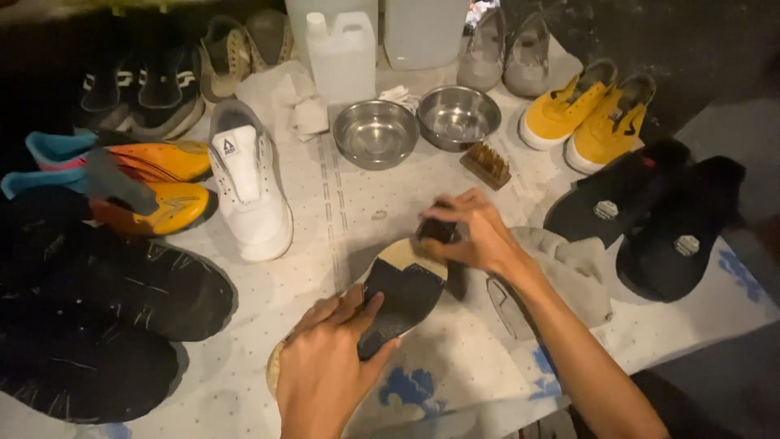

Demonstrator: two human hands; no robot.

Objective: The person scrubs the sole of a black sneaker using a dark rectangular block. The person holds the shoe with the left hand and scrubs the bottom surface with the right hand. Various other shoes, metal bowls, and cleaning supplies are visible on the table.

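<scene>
While the left hand (325, 366) clamps the upturned shoe (390, 301) by its heel, the right hand (475, 232) pinches a dark brush (436, 232) at its toe; the sole looks stiff and light.

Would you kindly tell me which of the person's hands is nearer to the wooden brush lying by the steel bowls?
Right. The right hand works just below the wooden brush, at the toe of the dark shoe. The left hand grips the shoe's heel end, much farther away.
</scene>
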